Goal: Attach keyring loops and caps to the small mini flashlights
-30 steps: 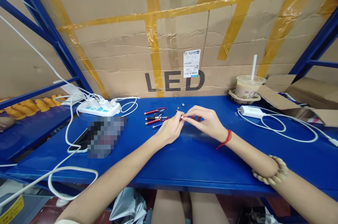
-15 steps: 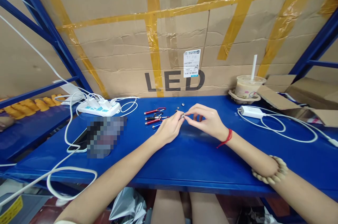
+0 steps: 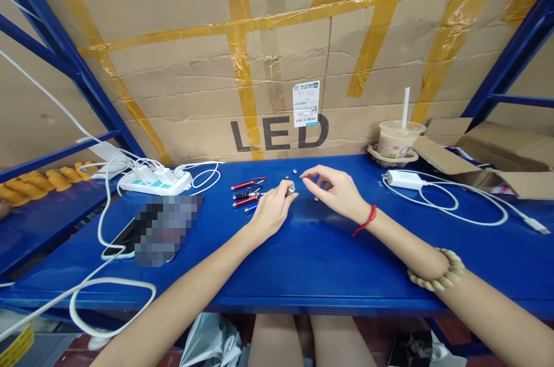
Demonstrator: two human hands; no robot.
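L hand (image 3: 270,211) pinches a small silver cylinder (image 3: 289,188) at its fingertips, mid-bench near the back edge. R hand (image 3: 335,193) just beside it, fingers loosely curled, holding nothing visible. Small pens (image 3: 246,193) lie left of the hands; button cells (image 3: 291,173) behind.

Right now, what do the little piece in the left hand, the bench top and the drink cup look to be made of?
Small piece, pinched in the left hand: probably metal, silvery with a bright glint, too small to be sure.
Bench top: smooth glossy blue, likely painted metal or a plastic sheet; it shows soft reflections.
Drink cup: translucent plastic, since the beige drink shows through, with a white straw.
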